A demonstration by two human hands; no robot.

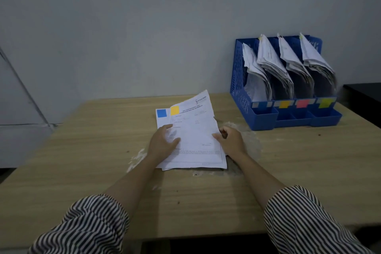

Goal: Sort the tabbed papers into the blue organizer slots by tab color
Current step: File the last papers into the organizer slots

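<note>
A small stack of white papers [195,136] lies mid-table. The top sheet bears a yellow tab [174,110] and its far right corner is lifted off the stack. The sheet under it shows a blue tab [161,113]. My left hand [164,140] rests with spread fingers on the stack's left side. My right hand [229,139] pinches the top sheet's right edge, thumb on top. The blue organizer [239,80] stands at the back right with four slots full of papers, labelled blue [261,105], yellow [284,104], red [302,103] and lime [325,102].
The wooden table [92,150] has a worn pale patch around the stack. A grey wall runs behind. A dark surface [362,97] sits right of the organizer. Striped sleeves cover both forearms near the front edge.
</note>
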